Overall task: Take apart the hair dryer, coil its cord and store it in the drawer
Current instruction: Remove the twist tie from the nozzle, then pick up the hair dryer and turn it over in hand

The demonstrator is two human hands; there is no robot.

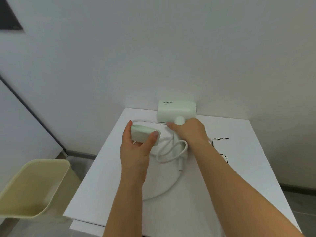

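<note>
1. We saw a white surface (239,168) set against a pale wall (153,48), with both bare forearms reaching over it from the six o'clock edge.
2. The hair dryer body (176,110), pale green-white with dark lettering on its top face, lay at the twelve o'clock edge of the surface, touching or nearly touching the wall.
3. Our right hand (189,132) was closed over the dryer's handle (179,120) just below the body, fingers curled around it and the thumb pointing toward nine o'clock.
4. Our left hand (135,147) held a detached pale green nozzle piece (145,135), pinched between the thumb on the three o'clock side and the fingers on the nine o'clock side, at about nine o'clock from the right hand and lifted a little above the surface, as far as we could tell.
5. The white cord (171,151) lay uncoiled on the surface: a loose loop sat between the two hands, one run curved past the nozzle piece toward eleven o'clock, and another swept down toward six o'clock under the left forearm.
6. A thin black wire (220,139) lay at three o'clock of the right wrist, apart from the cord.
7. A pale yellow bin (34,185) stood on the floor at eight o'clock, beside the surface.
</note>
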